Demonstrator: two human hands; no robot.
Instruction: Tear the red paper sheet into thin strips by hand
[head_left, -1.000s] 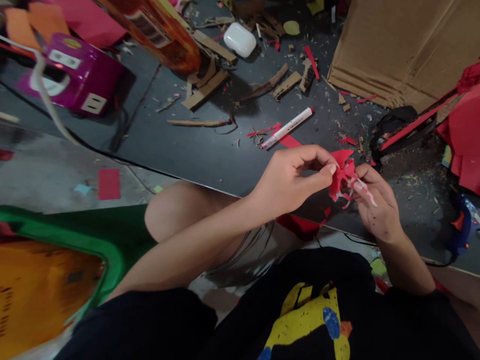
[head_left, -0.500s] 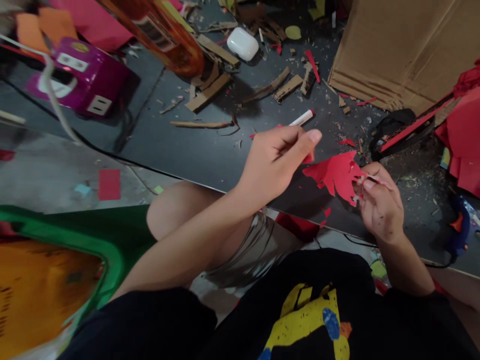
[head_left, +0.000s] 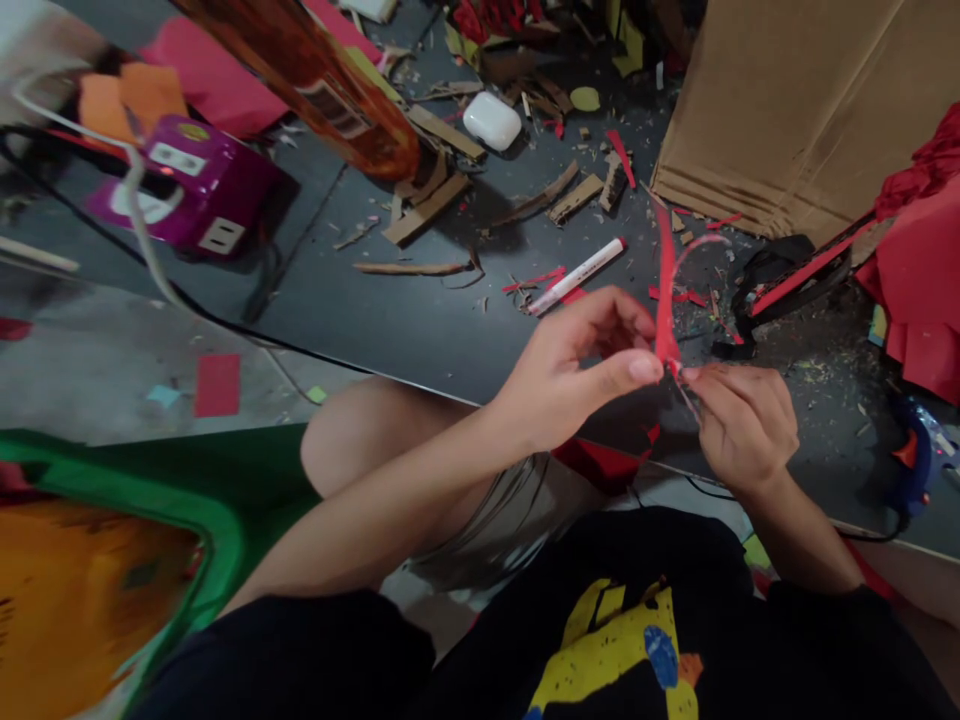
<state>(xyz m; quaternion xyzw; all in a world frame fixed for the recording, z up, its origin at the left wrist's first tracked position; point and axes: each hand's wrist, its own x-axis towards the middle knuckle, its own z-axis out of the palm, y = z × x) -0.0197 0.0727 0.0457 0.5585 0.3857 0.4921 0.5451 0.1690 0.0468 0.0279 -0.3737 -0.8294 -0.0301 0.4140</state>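
Observation:
Torn red paper (head_left: 664, 290), seen nearly edge-on, stands upright between my hands above the table's front edge. Its lower end is ragged, and a thin curled strip hangs off its right side. My left hand (head_left: 574, 370) has thumb and fingertips closed on the paper's left side. With a pinch, my right hand (head_left: 750, 418) grips the ragged lower end; the fingertips partly cover it. A white marker with a red cap (head_left: 581, 275) lies on the table just beyond my left hand, beside small red scraps (head_left: 534, 282).
Cardboard scraps (head_left: 427, 208), a white earbud case (head_left: 492, 121), an amber bottle (head_left: 360, 110) and a purple power socket block (head_left: 195, 185) with cables occupy the table's left and back. A large cardboard sheet (head_left: 795, 110) is at back right, a blue glue gun (head_left: 919, 455) at right.
The red paper has turned from broadside to upright and edge-on. My left hand has moved right and down onto it; my right hand has come slightly left. The marker now shows fully.

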